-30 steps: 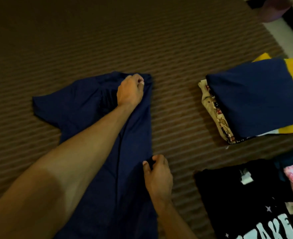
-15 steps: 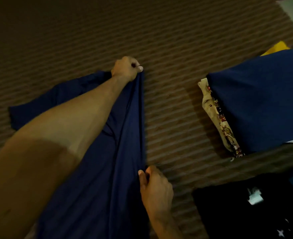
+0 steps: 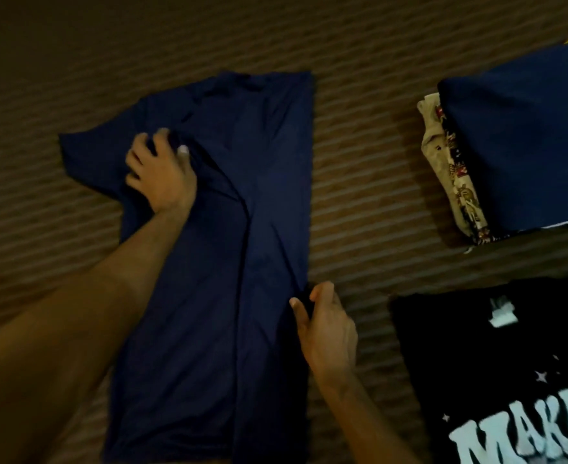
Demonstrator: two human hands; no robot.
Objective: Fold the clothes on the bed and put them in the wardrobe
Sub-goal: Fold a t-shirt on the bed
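A navy blue T-shirt [image 3: 259, 182] lies flat on the brown striped bed cover [image 3: 359, 182], its right side folded inward along a straight edge. My left hand [image 3: 160, 172] rests on the shirt near the left sleeve, fingers curled into the cloth there. My right hand [image 3: 326, 326] pinches the shirt's folded right edge near its middle. The left sleeve sticks out to the left. My left forearm covers part of the shirt's lower left.
A stack of folded clothes [image 3: 517, 145], navy on top with a patterned piece beneath, sits at the right. A black T-shirt with white lettering [image 3: 490, 380] lies at the lower right.
My left hand let go of the shirt's top right corner and moved down-left onto the sleeve area. The folded right side now lies flat. My right hand stayed on the edge.
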